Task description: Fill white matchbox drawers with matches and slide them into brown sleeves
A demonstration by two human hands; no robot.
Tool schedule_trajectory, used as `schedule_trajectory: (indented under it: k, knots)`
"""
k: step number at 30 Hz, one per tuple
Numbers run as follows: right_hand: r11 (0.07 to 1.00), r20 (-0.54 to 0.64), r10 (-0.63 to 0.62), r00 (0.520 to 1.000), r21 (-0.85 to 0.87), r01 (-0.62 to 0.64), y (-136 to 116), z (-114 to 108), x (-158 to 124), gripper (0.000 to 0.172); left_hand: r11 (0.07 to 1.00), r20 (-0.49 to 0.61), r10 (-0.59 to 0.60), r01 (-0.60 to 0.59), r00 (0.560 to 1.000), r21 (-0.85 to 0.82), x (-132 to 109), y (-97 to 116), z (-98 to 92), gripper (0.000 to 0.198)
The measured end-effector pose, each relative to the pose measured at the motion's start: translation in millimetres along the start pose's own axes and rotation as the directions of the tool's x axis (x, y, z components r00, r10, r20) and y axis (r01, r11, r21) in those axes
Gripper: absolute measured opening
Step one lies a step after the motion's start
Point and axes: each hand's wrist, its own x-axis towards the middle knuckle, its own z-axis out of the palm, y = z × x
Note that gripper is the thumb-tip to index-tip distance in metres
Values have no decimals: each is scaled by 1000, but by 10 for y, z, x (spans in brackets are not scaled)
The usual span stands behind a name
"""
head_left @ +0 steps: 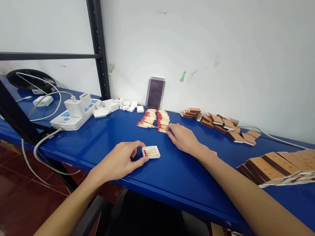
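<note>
While the left hand [121, 160] has its grip closed on the left end of a small white tray [157, 156], thumb at the near side and forefinger at the far corner, the tray rests on the blue counter [195, 183] close to its front edge, a hold that probably keeps so light a thing from sliding. A few matches [149, 152] lie inside it, red heads toward the left. The right hand [184, 138] reaches farther back, fingertips at the side of the right-hand match pile [163, 121]; I can't tell whether its grip pinches any sticks, since the fingers hide the spot. Just beside that pile sits the left-hand match pile [148, 117], the sticks in both running roughly the same way, perhaps for easy picking. White trays [107, 106] are jumbled at the back left, near a power strip [69, 121], while loose brown boxes [223, 122] and stacked brown boxes [284, 162] occupy the right, apparently sorted by kind, leaving the middle for both hands.
</note>
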Motion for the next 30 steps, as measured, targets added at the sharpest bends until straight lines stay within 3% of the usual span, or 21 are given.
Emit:
schedule_trajectory:
  k: [6, 12, 17, 22, 30]
  knots:
    - [998, 19, -34, 999, -44, 35, -60, -42, -30, 23, 1000, 7, -5, 5, 1000, 10, 5, 1, -2, 32]
    - [968, 32, -113, 993, -224, 118, -172, -166, -115, 28, 1000, 3, -4, 4, 1000, 10, 8, -15, 3, 32]
    - [962, 34, -106, 994, -249, 111, -237, -212, -186, 27, 1000, 9, 0, 0, 1000, 5, 9, -15, -10, 32]
    - [988, -10, -103, 995, -118, 101, -183, -174, -206, 20, 1000, 5, -9, 9, 1000, 8, 4, -9, -3, 32]
    - [984, 51, -58, 997, 171, 48, -78, -118, -198, 9, 1000, 0, 0, 0, 1000, 5, 12, -10, 0, 32]
